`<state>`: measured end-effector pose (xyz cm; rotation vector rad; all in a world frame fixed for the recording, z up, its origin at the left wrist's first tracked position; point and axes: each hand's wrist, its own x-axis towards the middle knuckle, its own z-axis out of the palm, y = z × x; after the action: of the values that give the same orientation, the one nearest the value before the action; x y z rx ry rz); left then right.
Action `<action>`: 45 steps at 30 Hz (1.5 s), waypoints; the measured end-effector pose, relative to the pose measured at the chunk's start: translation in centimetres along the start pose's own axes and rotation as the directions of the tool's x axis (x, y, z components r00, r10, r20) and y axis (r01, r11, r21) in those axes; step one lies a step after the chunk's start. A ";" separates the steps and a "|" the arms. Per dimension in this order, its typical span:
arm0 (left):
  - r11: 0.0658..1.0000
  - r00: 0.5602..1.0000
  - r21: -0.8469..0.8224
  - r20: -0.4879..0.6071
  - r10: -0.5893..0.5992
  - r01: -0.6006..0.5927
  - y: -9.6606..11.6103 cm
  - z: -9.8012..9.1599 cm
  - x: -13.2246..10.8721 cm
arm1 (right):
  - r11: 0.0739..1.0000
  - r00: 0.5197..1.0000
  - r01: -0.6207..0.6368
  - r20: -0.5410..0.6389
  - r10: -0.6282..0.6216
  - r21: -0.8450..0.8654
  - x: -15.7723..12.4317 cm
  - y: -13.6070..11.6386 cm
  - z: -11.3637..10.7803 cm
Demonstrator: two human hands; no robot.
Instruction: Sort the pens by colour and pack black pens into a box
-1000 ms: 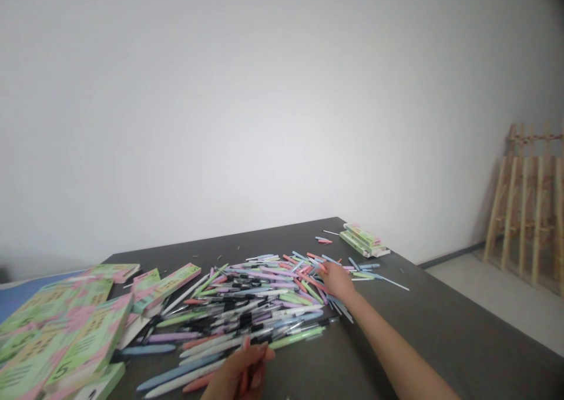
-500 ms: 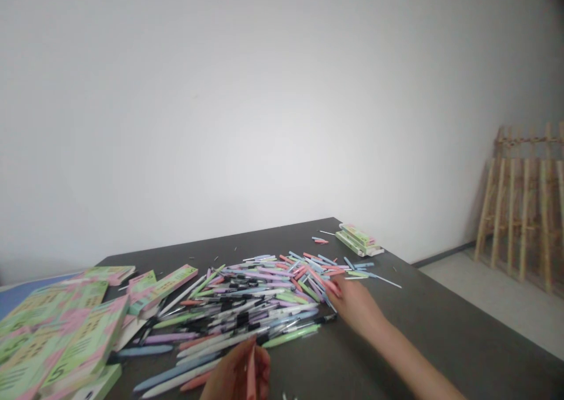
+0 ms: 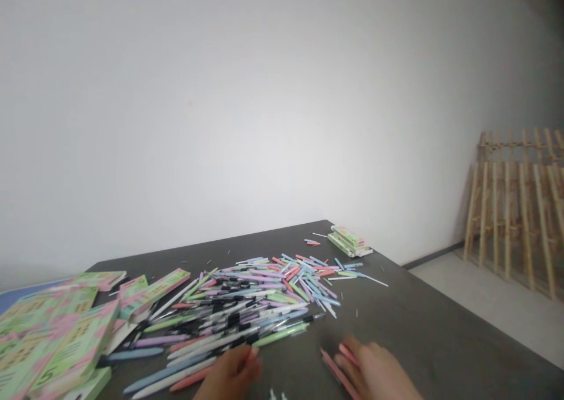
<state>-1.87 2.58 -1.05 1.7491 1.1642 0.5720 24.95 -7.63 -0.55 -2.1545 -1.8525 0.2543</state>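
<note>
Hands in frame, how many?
2: the left hand at the near edge of the pens, the right hand farther right. No others seen.

We read one clear number: a dark 5 [image 3: 45, 377] on the near end of the front green-and-pink box [image 3: 81, 341]. Its tan panel's lettering is too blurred for us. The slim box [image 3: 156, 294] shows a digit-like mark, unclear. Print on the far box stack [image 3: 349, 242] and pens [image 3: 247, 306]: too small to tell.
</note>
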 end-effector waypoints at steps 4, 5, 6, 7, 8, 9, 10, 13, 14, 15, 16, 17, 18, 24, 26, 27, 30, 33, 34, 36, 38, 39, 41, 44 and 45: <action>0.745 0.982 0.666 -0.116 0.151 -0.035 -0.2 -4.4 -0.1 | 0.990 0.985 0.136 -0.101 -0.139 -0.028 5.2 -2.9 -1.1; 0.701 0.985 0.713 -0.102 0.142 -0.027 -0.5 -5.4 -0.4 | 0.987 0.982 0.160 -0.093 -0.162 -0.030 6.4 -3.4 -0.8; 0.676 0.989 0.736 -0.082 0.126 -0.025 -0.8 -6.4 -0.8 | 0.984 0.980 0.178 -0.080 -0.179 -0.028 7.6 -3.9 -0.4; 0.665 0.993 0.747 -0.066 0.102 -0.018 -1.3 -7.2 -1.2 | 0.982 0.979 0.189 -0.070 -0.191 -0.023 8.6 -4.2 0.2; 0.662 0.996 0.750 -0.049 0.074 -0.012 -1.8 -7.9 -1.6 | 0.980 0.978 0.197 -0.063 -0.198 -0.016 9.3 -4.6 0.8; 0.661 0.998 0.750 -0.040 0.051 -0.004 -2.4 -8.4 -2.0 | 0.979 0.977 0.204 -0.063 -0.204 -0.013 9.9 -4.9 1.3; 0.658 0.999 0.753 -0.037 0.028 0.010 -3.0 -8.8 -2.3 | 0.976 0.974 0.217 -0.070 -0.218 -0.013 10.2 -5.3 1.9; 0.636 0.998 0.772 -0.053 0.021 0.028 -4.2 -9.1 -2.7 | 0.938 0.936 0.346 -0.065 -0.347 -0.028 10.4 -6.5 3.0; 0.626 0.998 0.779 -0.059 0.039 0.021 -4.5 -9.1 -2.7 | 0.920 0.918 0.391 -0.052 -0.392 -0.040 10.3 -6.9 3.2; 0.617 0.996 0.786 -0.068 0.051 0.022 -4.6 -9.0 -2.5 | 0.905 0.905 0.422 -0.036 -0.425 -0.056 10.3 -7.4 3.4; 0.609 0.995 0.793 -0.078 0.056 0.028 -4.6 -9.0 -2.4 | 0.896 0.897 0.438 -0.018 -0.441 -0.076 10.3 -7.8 3.5; 0.602 0.994 0.798 -0.087 0.061 0.033 -4.6 -8.9 -2.2 | 0.889 0.894 0.446 -0.002 -0.448 -0.103 10.3 -8.3 3.7; 0.601 0.993 0.799 -0.096 0.066 0.037 -4.6 -8.9 -2.1 | 0.882 0.890 0.453 0.011 -0.456 -0.134 10.4 -8.7 3.8; 0.689 0.980 0.724 -0.109 0.166 -0.036 -5.3 -10.0 -1.4 | 0.852 0.876 0.474 0.022 -0.481 -0.223 11.4 -9.9 4.0; 0.701 0.972 0.712 -0.139 0.190 -0.035 -5.2 -10.6 -1.1 | 0.890 0.902 0.416 -0.040 -0.430 -0.185 11.6 -10.0 3.7; 0.698 0.970 0.715 -0.147 0.196 -0.032 -5.1 -10.9 -0.9 | 0.905 0.910 0.396 -0.060 -0.409 -0.157 11.7 -10.1 3.5; 0.668 0.970 0.744 -0.142 0.198 -0.028 -4.5 -11.7 -0.2 | 0.910 0.910 0.407 -0.054 -0.412 -0.076 11.5 -10.7 3.1; 0.640 0.966 0.767 -0.190 0.177 0.034 -4.4 -12.5 0.6 | 0.883 0.885 0.466 0.021 -0.466 -0.061 10.8 -11.7 3.4; 0.630 0.965 0.774 -0.210 0.159 0.065 -4.6 -12.8 0.9 | 0.877 0.880 0.475 0.049 -0.472 -0.072 10.6 -12.0 3.6; 0.610 0.964 0.782 -0.243 0.110 0.127 -5.4 -13.7 1.0 | 0.881 0.886 0.463 0.083 -0.457 -0.094 10.4 -12.5 4.1; 0.597 0.965 0.784 -0.256 0.058 0.172 -6.5 -14.7 0.9 | 0.892 0.898 0.440 0.079 -0.433 -0.104 10.3 -13.0 4.4; 0.594 0.967 0.784 -0.254 0.037 0.183 -7.0 -15.2 0.7 | 0.894 0.900 0.436 0.078 -0.429 -0.108 10.3 -13.2 4.5; 0.594 0.971 0.783 -0.241 0.012 0.187 -7.9 -16.0 0.2 | 0.884 0.892 0.451 0.093 -0.442 -0.121 10.5 -13.5 4.6; 0.600 0.975 0.781 -0.224 0.006 0.176 -8.7 -16.8 -0.1 | 0.862 0.873 0.485 0.144 -0.466 -0.147 10.7 -14.0 4.6; 0.601 0.975 0.781 -0.221 0.009 0.171 -8.9 -16.9 -0.1 | 0.858 0.870 0.490 0.150 -0.470 -0.151 10.7 -14.1 4.6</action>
<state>-19.02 10.99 -1.08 2.4039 1.8299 0.1436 12.04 5.29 0.29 -1.7208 -2.4897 0.0915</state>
